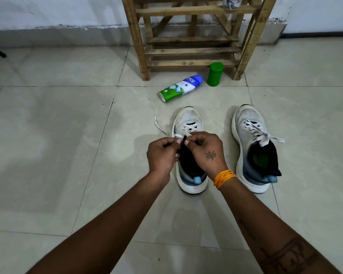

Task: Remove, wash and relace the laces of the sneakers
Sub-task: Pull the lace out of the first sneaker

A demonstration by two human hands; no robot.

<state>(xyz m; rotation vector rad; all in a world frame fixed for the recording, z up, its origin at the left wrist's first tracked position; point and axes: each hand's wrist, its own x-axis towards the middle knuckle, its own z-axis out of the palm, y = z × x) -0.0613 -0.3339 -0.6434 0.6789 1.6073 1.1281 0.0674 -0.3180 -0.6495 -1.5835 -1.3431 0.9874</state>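
White lace [188, 129] on the near sneaker [190, 153] is pinched by left hand [162, 155] and right hand [207, 153], partly unthreaded; the other sneaker [253, 147] is untouched, washing not yet begun.

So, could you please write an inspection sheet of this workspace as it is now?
Surface: pale tiled floor.
Job's things: left sneaker, partly laced, one lace end loose on the floor; right sneaker, laced, untied.
Clutter: bottle lying down; green container upright.
Grippers: left hand and right hand both pinch lace at the left sneaker's upper eyelets.
Cables: nothing seen.
Surroundings: wooden rack against a white wall.
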